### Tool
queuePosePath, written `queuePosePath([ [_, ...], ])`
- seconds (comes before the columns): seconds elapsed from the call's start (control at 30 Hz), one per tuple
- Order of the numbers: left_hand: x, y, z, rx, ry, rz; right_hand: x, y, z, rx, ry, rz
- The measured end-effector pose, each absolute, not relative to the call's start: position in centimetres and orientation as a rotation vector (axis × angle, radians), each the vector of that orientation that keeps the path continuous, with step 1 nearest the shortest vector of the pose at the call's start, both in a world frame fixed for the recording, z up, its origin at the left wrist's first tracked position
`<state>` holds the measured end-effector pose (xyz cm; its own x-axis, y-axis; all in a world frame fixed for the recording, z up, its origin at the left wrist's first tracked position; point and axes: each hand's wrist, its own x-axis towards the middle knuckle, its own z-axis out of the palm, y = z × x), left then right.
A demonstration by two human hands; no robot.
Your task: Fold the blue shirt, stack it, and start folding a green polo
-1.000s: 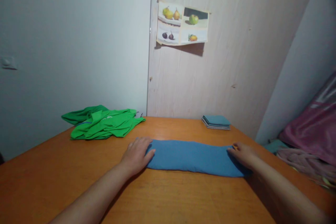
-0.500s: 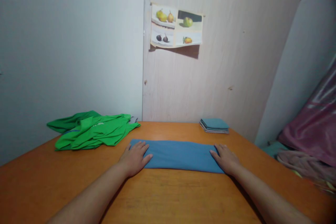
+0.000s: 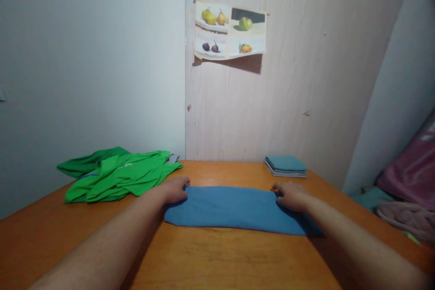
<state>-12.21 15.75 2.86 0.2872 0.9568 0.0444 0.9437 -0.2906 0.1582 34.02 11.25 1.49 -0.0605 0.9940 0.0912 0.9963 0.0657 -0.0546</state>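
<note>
A blue cloth (image 3: 234, 210), folded into a long flat strip, lies across the table in front of me. My left hand (image 3: 176, 190) is at its far left corner, fingers curled over the far edge and thumb on the near side. At the far edge towards the right, my right hand (image 3: 291, 195) grips the cloth in the same way, its wrist passing above the right end. The fingertips of both hands are partly hidden behind the edge.
A crumpled green garment (image 3: 118, 176) lies at the table's back left. Folded cloths (image 3: 285, 165) are stacked at the back right. Beyond the orange table (image 3: 217, 258), a wall carries a fruit print (image 3: 229, 31). Pinkish fabric (image 3: 411, 172) hangs at the far right.
Both hands were lying flat on the strip's ends; they have moved to its far edge and curled their fingers around it. The view has shifted slightly.
</note>
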Motion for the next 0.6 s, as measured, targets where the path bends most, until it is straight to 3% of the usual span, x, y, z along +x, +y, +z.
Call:
queuePosePath([
  [0.6, -9.4, 16.1, 6.2, 2.392, 1.83, -0.059, 34.0, 12.9, 2.1, -2.108, -2.261, 0.137],
])
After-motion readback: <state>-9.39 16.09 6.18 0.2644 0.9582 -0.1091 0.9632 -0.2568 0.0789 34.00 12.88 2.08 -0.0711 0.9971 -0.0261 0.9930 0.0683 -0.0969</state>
